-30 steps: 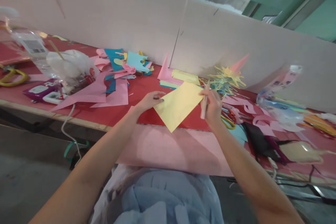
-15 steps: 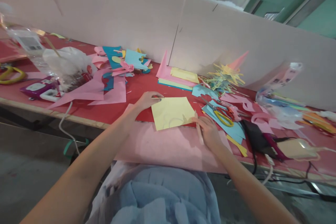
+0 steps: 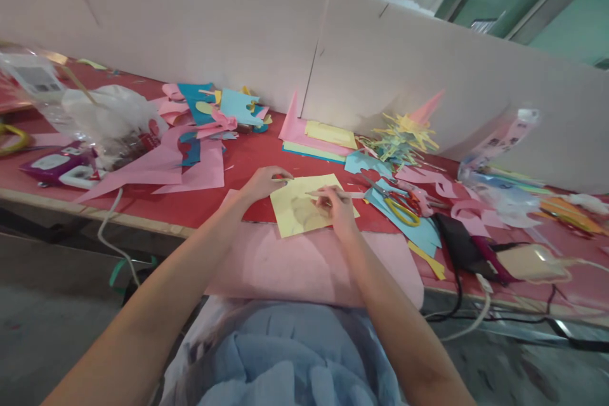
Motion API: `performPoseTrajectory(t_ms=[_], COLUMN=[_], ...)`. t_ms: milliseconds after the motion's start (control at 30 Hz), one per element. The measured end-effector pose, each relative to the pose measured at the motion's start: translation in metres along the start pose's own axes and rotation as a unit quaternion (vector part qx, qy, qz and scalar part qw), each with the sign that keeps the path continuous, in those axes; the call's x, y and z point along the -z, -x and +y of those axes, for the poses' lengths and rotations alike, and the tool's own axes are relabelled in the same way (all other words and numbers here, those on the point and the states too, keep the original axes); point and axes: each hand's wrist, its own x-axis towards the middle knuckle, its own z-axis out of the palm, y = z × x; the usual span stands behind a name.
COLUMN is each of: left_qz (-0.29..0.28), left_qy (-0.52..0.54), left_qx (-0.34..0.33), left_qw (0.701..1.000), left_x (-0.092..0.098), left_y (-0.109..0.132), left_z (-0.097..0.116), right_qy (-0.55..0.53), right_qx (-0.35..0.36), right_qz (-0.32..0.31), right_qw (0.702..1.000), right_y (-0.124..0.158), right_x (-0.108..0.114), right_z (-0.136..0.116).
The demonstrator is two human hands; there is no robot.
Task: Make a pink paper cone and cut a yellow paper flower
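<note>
A sheet of yellow paper (image 3: 290, 219) lies at the table's front edge, partly over a large pink sheet (image 3: 285, 260). Faint curved marks or shadows show on its lower half. My left hand (image 3: 266, 184) is closed at the sheet's upper left corner, pinching it. Something small and reddish shows by those fingertips, too small to name. My right hand (image 3: 337, 206) is over the right half of the yellow paper, its fingers closed round a pale pencil (image 3: 352, 194). The pencil's tip points left, above or on the sheet; I cannot tell if it touches.
Yellow-handled scissors (image 3: 402, 209) lie on blue paper at the right, beside a black pouch (image 3: 454, 244). Behind are stacked coloured papers (image 3: 328, 134) and yellow paper strips (image 3: 402, 139). On the left are paper scraps (image 3: 200, 108), a plastic bag (image 3: 109, 114) and a purple device (image 3: 57, 165).
My right hand has moved left from the yellow paper's right edge to over the sheet, and the pencil has turned from nearly upright to nearly level. My left hand stays at the corner.
</note>
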Motion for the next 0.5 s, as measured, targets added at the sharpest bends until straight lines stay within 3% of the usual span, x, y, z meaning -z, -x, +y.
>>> performPoseTrajectory(t_ms=[133,300,500], left_qz=[0.008,0.001,0.002], left_qy=[-0.011,-0.017,0.025], left_qx=[-0.018,-0.019,0.007], left_qw=[1.0,1.0,1.0], left_x=[-0.002,-0.001,-0.001], left_y=[-0.001,-0.002,-0.002], left_z=[-0.003,-0.005,-0.004], right_qy=[0.036,0.144,0.165], right_qx=[0.004,0.063,0.054], right_qz=[0.043,0.043,0.032], right_qw=[0.998,0.987,0.984], right_y=[0.005,0.012,0.012], right_x=[0.003,0.003,0.003], right_z=[0.011,0.005,0.007])
